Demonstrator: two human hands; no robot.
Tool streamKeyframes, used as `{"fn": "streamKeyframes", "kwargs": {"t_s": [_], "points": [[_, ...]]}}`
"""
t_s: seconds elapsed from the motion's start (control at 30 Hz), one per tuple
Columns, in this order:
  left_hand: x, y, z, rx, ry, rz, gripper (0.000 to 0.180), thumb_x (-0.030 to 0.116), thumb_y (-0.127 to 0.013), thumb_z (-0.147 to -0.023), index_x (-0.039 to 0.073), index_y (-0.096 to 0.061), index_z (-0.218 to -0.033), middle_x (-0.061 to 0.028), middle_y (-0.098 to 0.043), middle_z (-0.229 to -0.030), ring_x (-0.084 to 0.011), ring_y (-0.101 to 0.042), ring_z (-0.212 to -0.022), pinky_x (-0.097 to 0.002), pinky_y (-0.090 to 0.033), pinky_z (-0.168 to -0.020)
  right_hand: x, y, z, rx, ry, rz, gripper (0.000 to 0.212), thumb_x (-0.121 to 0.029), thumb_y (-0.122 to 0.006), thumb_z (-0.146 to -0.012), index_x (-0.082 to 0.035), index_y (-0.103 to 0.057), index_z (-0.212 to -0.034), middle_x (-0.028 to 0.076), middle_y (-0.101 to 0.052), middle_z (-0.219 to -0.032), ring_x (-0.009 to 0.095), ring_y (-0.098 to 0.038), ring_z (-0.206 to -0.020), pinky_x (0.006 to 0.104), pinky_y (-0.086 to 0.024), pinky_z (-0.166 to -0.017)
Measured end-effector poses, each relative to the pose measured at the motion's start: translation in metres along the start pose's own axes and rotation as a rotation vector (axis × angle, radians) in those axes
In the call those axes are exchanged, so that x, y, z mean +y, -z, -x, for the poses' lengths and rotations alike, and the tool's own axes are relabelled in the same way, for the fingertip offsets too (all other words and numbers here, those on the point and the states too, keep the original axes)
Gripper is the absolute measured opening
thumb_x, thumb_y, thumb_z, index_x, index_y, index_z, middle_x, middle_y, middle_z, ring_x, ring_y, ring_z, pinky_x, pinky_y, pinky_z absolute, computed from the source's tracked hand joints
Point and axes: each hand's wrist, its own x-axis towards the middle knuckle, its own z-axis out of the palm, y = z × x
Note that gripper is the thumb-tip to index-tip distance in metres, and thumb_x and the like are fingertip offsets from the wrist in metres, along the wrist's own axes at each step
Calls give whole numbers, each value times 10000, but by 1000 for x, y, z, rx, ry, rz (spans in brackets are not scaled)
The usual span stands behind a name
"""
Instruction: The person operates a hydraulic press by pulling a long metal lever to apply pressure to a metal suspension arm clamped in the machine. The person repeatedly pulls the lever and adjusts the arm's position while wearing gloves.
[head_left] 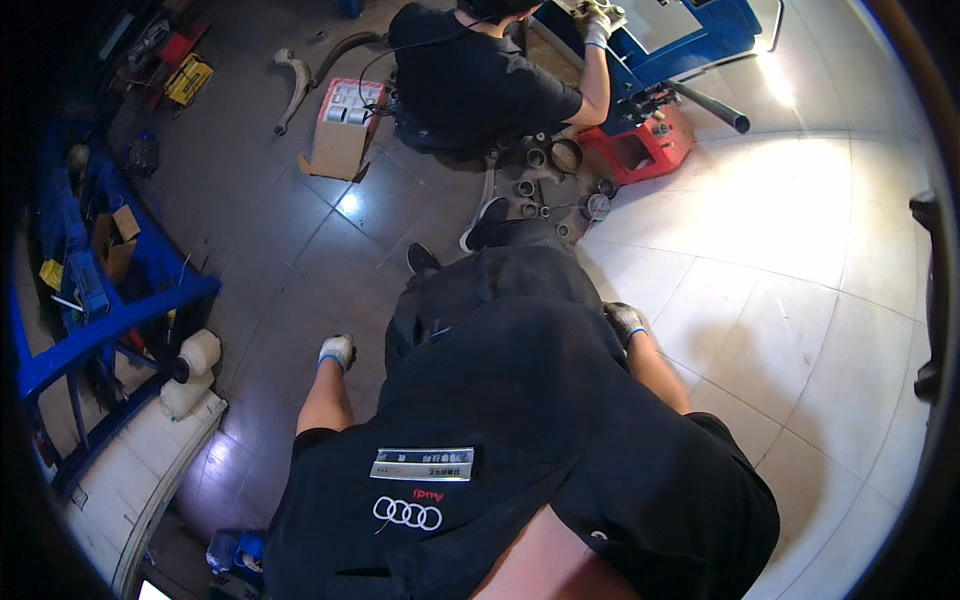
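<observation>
My left hand [338, 352], in a pale work glove with a blue cuff edge, hangs beside my dark trousers. Its fingers look curled in, and no object shows in it. On the other side my right hand [625, 322], gloved and darkly stained, is beside my right thigh. Its fingers are mostly hidden, so its grip is unclear. Ahead, a co-worker [480, 90] in a black shirt sits or crouches, a gloved hand [598, 18] at a blue machine [690, 40]. Several metal rings [566, 155] and round parts lie on the floor before me.
A red stand [640, 150] and a black-handled lever [710, 108] are at the machine. An open cardboard box [343, 140] with pale cylinders and a curved metal arm [295, 85] lie far left. A blue frame [120, 315] and a white container [200, 352] stand at the left.
</observation>
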Motion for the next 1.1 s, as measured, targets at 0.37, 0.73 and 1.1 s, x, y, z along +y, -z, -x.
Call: {"fn": "streamKeyframes", "kwargs": {"t_s": [0.37,0.73,1.1], "points": [[189,-54,32,121,-579,-231,351,288,-599,-922,10,-678,-1121,-162,-723,-959,-276,-696,-836,-393,-531,-736,-26,1,24,111,32,-160,458,-352,-626,-958,-40,-571,-1288,144,-673,-962,262,-665,-712,411,-582,-620],[130,-66,28,86,-263,-422,396,357,-536,-915,-2,-699,-890,-145,-698,-744,-270,-664,-614,-414,-519,-595,32,-2,-21,-37,-192,-319,404,-361,-630,-960,-72,-578,-1237,113,-657,-953,270,-644,-685,435,-547,-577],[88,-104,12,77,-485,-521,350,304,-569,-906,22,-692,-1070,-215,-716,-1024,-370,-687,-998,-450,-534,-822,-76,69,-103,-109,57,-111,306,-283,-587,-980,-64,-591,-1195,105,-656,-824,276,-635,-649,444,-549,-576]]}}
